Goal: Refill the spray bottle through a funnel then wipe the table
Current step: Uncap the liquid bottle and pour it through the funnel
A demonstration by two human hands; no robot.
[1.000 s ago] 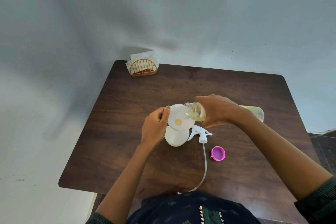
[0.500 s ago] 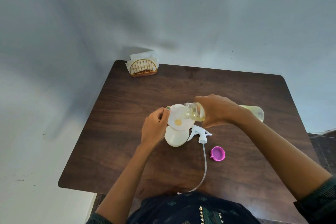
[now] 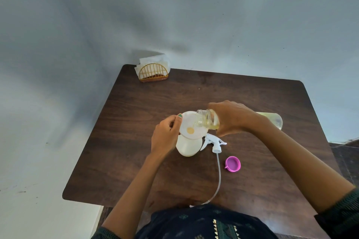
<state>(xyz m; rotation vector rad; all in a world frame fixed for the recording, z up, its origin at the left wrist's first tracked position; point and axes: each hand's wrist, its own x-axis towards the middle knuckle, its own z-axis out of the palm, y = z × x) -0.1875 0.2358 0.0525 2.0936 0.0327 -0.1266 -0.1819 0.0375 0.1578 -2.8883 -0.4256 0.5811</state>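
Both hands work over the spray bottle (image 3: 189, 146). The left hand (image 3: 165, 136) has its fingers pinching the funnel (image 3: 191, 125) rim. The right hand (image 3: 231, 117) has its fingers wrapped round the tilted refill bottle (image 3: 207, 121), mouth over the funnel.

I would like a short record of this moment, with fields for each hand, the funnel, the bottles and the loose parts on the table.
left hand: holds the funnel's rim
right hand: grips the clear bottle, tilted
clear bottle: mouth over the funnel, yellow liquid inside
funnel: sits on the white spray bottle, yellow liquid at its centre
white spray bottle: upright, head off
spray head: lies on the table, tube towards the person
pink cap: lies apart, to the right
napkin holder: far left corner
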